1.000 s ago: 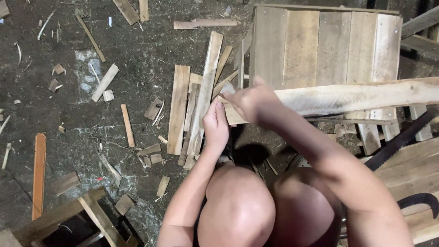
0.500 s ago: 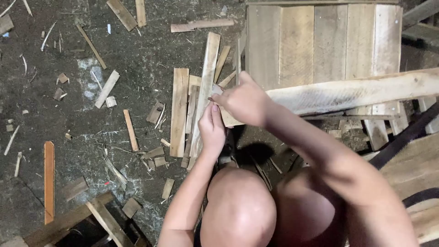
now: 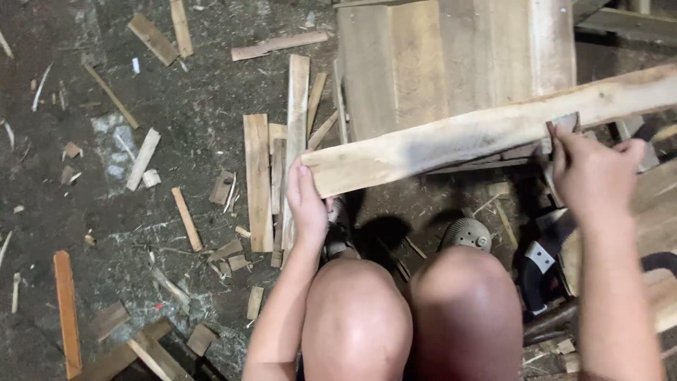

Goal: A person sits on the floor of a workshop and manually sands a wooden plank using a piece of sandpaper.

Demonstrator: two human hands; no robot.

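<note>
A long rough wooden board (image 3: pixel 486 130) lies across a wooden pallet-like panel (image 3: pixel 451 56), running from centre to the right edge. My left hand (image 3: pixel 307 201) grips the board's near left end. My right hand (image 3: pixel 592 173) is farther right along the board, its fingers closed on a small dark sanding block (image 3: pixel 564 125) pressed against the board's lower edge. My bare knees fill the bottom centre.
Wood offcuts and slats (image 3: pixel 271 176) litter the dark dirt floor to the left. An orange strip (image 3: pixel 67 310) lies at lower left. A round wheel of a power tool (image 3: pixel 467 234) and a black-and-white tool body (image 3: pixel 546 264) sit below the board.
My right hand has slid from the board's left end, beside my left hand, far to the right along the board. The view has shifted closer.
</note>
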